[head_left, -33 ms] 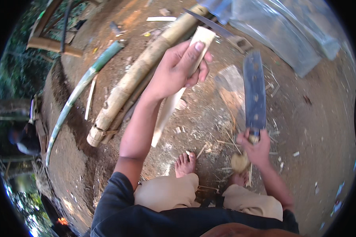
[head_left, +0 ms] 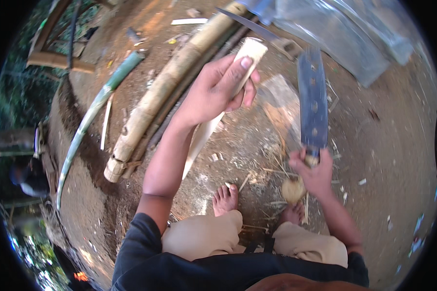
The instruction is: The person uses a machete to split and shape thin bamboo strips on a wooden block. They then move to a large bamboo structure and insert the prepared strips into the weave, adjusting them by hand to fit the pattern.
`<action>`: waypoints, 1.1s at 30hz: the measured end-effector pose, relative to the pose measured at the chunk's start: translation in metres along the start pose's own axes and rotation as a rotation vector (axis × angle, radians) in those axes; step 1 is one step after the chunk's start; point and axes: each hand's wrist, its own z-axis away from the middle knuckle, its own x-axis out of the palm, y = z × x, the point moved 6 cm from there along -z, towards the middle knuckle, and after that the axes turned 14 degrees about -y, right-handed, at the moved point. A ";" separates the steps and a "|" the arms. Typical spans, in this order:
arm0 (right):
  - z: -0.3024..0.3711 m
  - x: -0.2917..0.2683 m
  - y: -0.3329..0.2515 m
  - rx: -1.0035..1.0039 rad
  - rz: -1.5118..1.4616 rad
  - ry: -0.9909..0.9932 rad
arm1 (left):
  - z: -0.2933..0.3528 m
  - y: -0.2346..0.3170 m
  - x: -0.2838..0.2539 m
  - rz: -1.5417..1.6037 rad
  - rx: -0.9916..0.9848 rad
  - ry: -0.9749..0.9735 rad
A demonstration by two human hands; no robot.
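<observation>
My left hand (head_left: 223, 89) is closed round a long, pale split-bamboo strip (head_left: 206, 138), thumb pressed on its face near the upper end. The strip slants down behind my forearm, toward my feet. At the right, my right hand (head_left: 315, 172) grips the handle of a broad, dark cleaver (head_left: 314, 99) with a row of spots or holes along its blade. Its blade points away from me, apart from the strip and slightly blurred. Just below that hand is a rounded, pale wooden piece (head_left: 293, 190); whether it joins the handle, I cannot tell.
A thick bamboo pole (head_left: 165, 92) lies on the dirt at the left, beside a curved green stalk (head_left: 90, 119). A handsaw (head_left: 257, 29) rests across the pole's far end. Clear plastic sheeting (head_left: 335, 34) covers the far right. Shavings surround my bare feet (head_left: 225, 200).
The view has shifted slightly. The cleaver has moved a little farther from me, while my left hand and the strip have come slightly nearer. Both grips stay the same.
</observation>
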 end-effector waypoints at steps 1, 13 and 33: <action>-0.009 -0.003 -0.017 -0.010 0.054 0.006 | -0.001 -0.009 0.015 0.044 -0.033 -0.078; -0.043 -0.024 -0.060 -0.128 -0.054 0.122 | 0.002 -0.071 0.118 0.259 -0.329 -0.332; -0.049 -0.051 0.011 0.240 -0.612 0.268 | 0.048 -0.039 -0.058 0.760 0.733 0.113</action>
